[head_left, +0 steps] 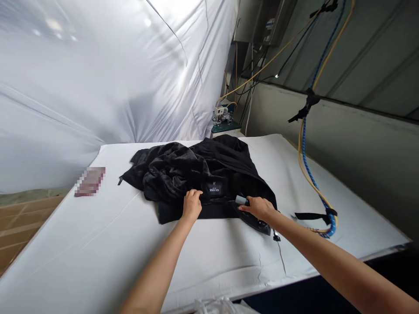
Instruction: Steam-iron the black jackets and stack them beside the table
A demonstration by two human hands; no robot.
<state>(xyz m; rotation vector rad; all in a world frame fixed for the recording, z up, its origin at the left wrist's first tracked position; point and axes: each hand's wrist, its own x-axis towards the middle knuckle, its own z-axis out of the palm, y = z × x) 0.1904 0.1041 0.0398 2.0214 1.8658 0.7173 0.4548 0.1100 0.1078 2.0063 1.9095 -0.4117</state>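
A black jacket [229, 152] with a plush lining lies bunched on the white table. Its neck label [214, 188] reads GUESS upside down, and a zip end [120, 180] sticks out at its left corner. My left hand [192, 204] is closed on the near part of the jacket, left of the label, its fingers curled at the cloth. In my right hand [260, 208] is the handle of a dark steam iron [252, 219], which rests at the jacket's near right edge. My palm and fingers partly hide the iron.
Blue and yellow hoses [304, 152] hang down to the white-covered table [98, 253] right of the iron. A blurred reddish item [90, 182] lies at the left. Behind stand a white plastic sheet [98, 78] and a green-based machine [225, 124]. Cardboard [26, 222] sits lower left.
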